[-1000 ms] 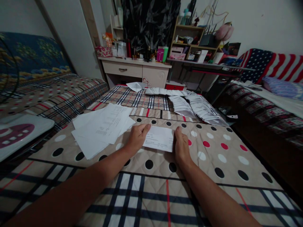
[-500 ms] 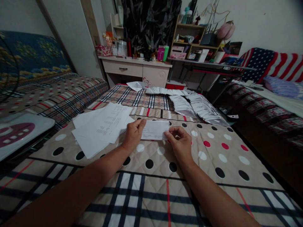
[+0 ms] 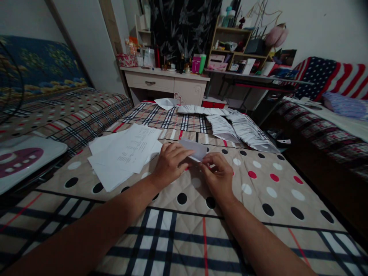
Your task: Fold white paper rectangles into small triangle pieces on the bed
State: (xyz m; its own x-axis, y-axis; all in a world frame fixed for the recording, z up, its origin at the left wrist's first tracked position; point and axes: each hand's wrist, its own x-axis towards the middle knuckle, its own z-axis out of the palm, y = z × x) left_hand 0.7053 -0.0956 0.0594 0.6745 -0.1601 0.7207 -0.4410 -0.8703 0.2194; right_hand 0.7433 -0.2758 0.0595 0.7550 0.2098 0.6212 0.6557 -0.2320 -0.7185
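My right hand (image 3: 217, 172) pinches the lower right corner of a small folded sheet of paper (image 3: 197, 148), held tilted just above the bedspread. The side facing me looks blank. Reaching in from the left, my left hand (image 3: 171, 161) has its fingers stretched across the sheet's lower left part, with the thumb apart below them. Its fingertips touch or nearly touch the paper. To the left lies a loose pile of printed sheets (image 3: 126, 151), fanned out on the bed. The lower left edge of the folded sheet is hidden behind my fingers.
Rows of folded papers (image 3: 248, 130) stand packed at the bed's far right, with another row (image 3: 202, 110) behind. A single folded white paper (image 3: 166, 103) lies at the far edge. A white appliance (image 3: 28, 163) is at left. Beyond stands a cluttered dresser (image 3: 149, 82).
My left hand has let go of the sheet's left end and moved right, across it. The sheet has tipped, so its printed side no longer shows. My right hand stays at its corner.
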